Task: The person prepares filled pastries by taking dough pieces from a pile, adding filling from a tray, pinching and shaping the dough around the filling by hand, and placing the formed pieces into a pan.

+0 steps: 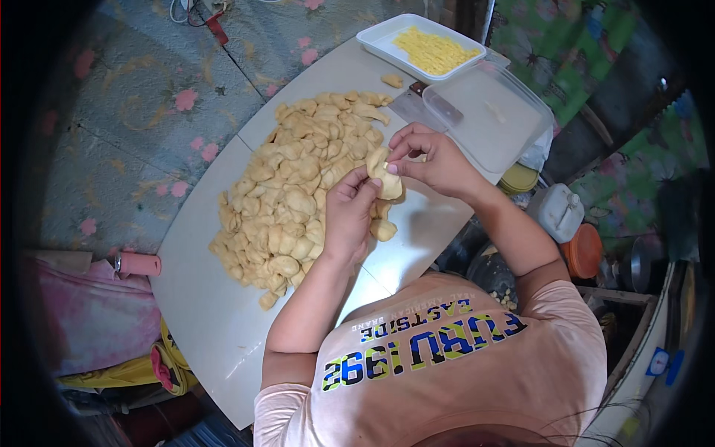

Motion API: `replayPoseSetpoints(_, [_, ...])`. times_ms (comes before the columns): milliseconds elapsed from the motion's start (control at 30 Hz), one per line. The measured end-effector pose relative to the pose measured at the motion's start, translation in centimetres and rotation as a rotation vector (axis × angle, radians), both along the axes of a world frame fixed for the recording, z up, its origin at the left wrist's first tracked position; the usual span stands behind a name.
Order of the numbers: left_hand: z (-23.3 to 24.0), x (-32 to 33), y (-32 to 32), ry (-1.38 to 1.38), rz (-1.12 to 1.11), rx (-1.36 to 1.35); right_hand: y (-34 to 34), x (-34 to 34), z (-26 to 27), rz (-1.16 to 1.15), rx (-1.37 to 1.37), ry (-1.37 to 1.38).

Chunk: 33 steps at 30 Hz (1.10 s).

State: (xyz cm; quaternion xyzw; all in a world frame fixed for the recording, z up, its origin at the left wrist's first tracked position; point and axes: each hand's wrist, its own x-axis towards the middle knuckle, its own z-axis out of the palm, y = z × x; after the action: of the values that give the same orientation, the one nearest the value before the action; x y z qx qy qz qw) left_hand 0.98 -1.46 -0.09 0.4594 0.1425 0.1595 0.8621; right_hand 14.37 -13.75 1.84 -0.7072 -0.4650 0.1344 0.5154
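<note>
A pale yellow piece of dough or fried puff (389,185) is held up between my hands, over the table. My left hand (352,209) grips its lower left side between thumb and fingers. The fingertips of my right hand (427,159) are at its upper right edge, with a small pale bit at the thumb tip. A large heap of similar pieces (296,190) lies to the left of my hands. One loose piece (383,229) rests just below them, and another (392,81) lies near the white tray.
A white tray (366,42) of small yellow bits stands at the table's far end. Beside it are a clear plastic lid or container (486,112) and a cleaver (416,106) partly beneath it. A pink can (138,264) is by the left edge; a jug (557,212) stands right of the table.
</note>
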Motion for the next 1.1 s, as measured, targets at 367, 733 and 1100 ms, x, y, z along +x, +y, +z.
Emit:
replayPoseSetpoints(367, [-0.1,-1.3,0.5,0.076,-0.098,0.126,-0.4,-6.2,-2.4,-0.231,0.039,-0.235])
replayPoseSetpoints(733, [0.8,-2.1,1.1,-0.020,-0.206,-0.467,-2.0,-8.1,-2.0,-0.304,0.094,-0.448])
replayPoseSetpoints(1100, [-0.1,-2.4,-0.9,-0.111,-0.043,0.128,-2.1,-9.2,-1.3,-0.172,0.210,0.192])
